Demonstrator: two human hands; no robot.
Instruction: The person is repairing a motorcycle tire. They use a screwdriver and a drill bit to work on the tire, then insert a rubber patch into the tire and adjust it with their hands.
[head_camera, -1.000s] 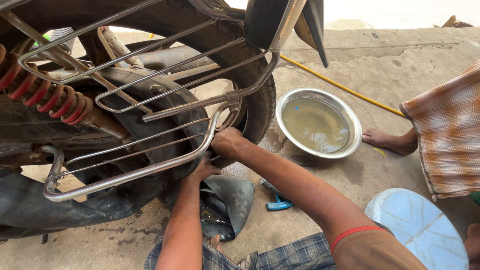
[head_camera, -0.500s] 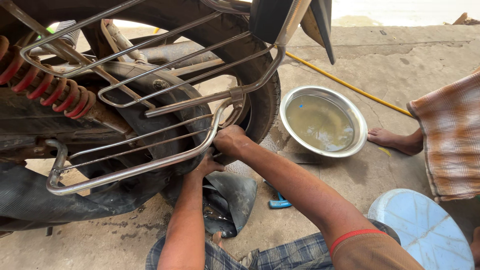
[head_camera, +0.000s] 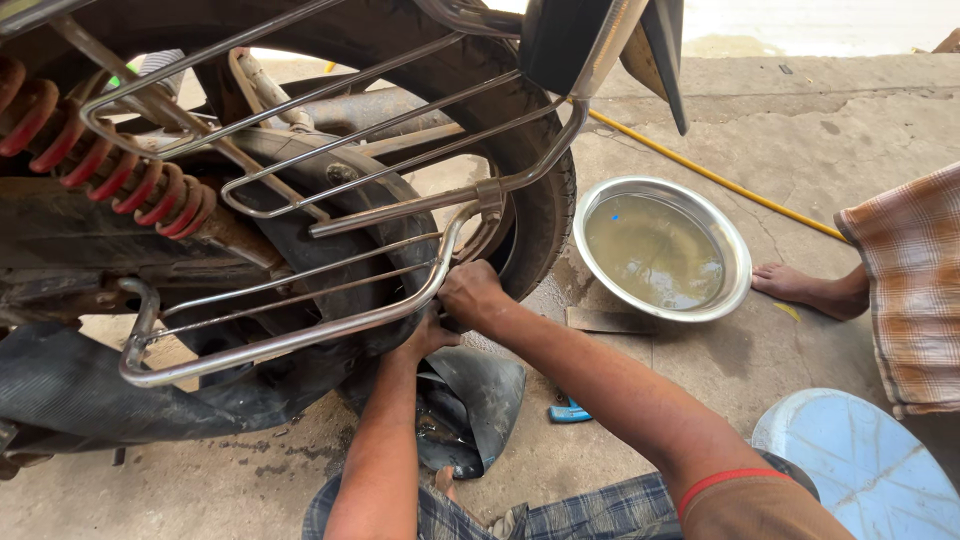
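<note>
**Rear wheel of a motorcycle, tyre work in hand — state of items**

- Rear tyre (head_camera: 545, 215): black, mounted at the back of the motorcycle, lower edge near the concrete floor (head_camera: 800, 120). Partly screened by the chrome side guard (head_camera: 330, 215).
- Right hand (head_camera: 470, 293): closed in a fist against the tyre's lower sidewall, just below the guard's bend; whether it grips the tyre bead or a tool cannot be told.
- Left hand (head_camera: 428, 335): tucked under the guard rail beside the right hand, pressed against the tyre; fingers hidden, so open or shut cannot be told.
- Inner tube (head_camera: 110, 400): black rubber, slack, lying out of the wheel along the floor below the guard, with a folded part (head_camera: 480, 400) beneath both forearms.
- Steel basin (head_camera: 662, 250): round, holding murky water, on the floor just beside the tyre.
- Red suspension spring (head_camera: 100, 165): upper left, coiled.
- Yellow hose (head_camera: 720, 180): runs across the floor behind the basin.
- Small blue tool (head_camera: 570, 412): on the floor near the right forearm.
- Another person's bare foot (head_camera: 805, 290): right of the basin, below a checked cloth (head_camera: 905, 280).
- Pale blue stool (head_camera: 860, 470): lower right.

Progress, as judged: tube is out of the tyre and water stands ready; the wheel remains on the machine, tyre not yet closed up.
</note>
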